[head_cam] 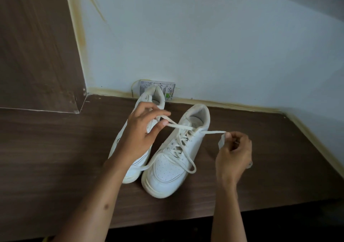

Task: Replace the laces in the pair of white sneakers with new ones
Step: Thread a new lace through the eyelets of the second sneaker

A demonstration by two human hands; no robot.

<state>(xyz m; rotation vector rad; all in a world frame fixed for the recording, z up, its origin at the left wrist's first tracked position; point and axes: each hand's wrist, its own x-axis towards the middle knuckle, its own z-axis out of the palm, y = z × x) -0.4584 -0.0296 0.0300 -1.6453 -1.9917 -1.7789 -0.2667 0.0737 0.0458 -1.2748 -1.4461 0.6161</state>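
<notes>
Head view: left hand (138, 128) and right hand (233, 152) each pinch a lace (212, 132) end above right sneaker (175, 159).

**Two white sneakers, one lace drawn out to both sides**

The right sneaker (168, 159) stands upright on the brown surface (55, 148), toe toward the viewer. Its cream lace (186, 128) is still threaded through the eyelets, with both ends pulled taut sideways and a loose loop lying over the toe. The left sneaker (143, 111) stands just beside it, partly hidden.
</notes>
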